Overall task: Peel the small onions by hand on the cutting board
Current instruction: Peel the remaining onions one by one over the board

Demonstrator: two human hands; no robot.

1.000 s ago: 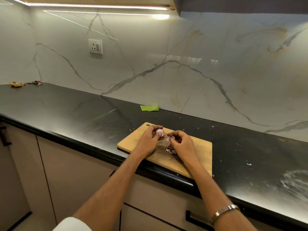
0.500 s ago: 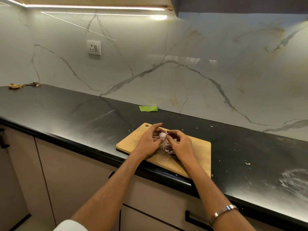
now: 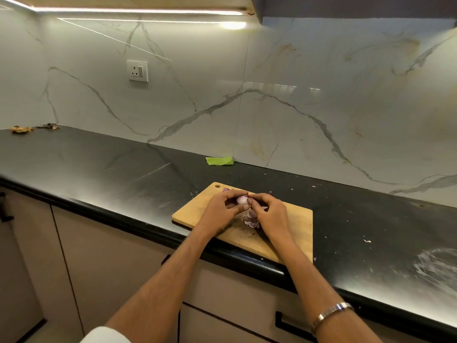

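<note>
Head view is showing both hands over the cutting board (image 3: 294, 220): left hand (image 3: 218, 212) gripping a small onion (image 3: 241, 200), right hand (image 3: 270, 214) fingertips pinching at it (peels (image 3: 251, 219) lying on the board beneath).

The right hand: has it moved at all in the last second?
Yes. The right hand moved left along the cutting board, closing on the onion in the left hand.

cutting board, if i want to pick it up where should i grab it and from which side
Probably the cutting board's right short edge, from the right: that end is bare. The left hand and right hand work an onion over the middle, above the peels.
</note>
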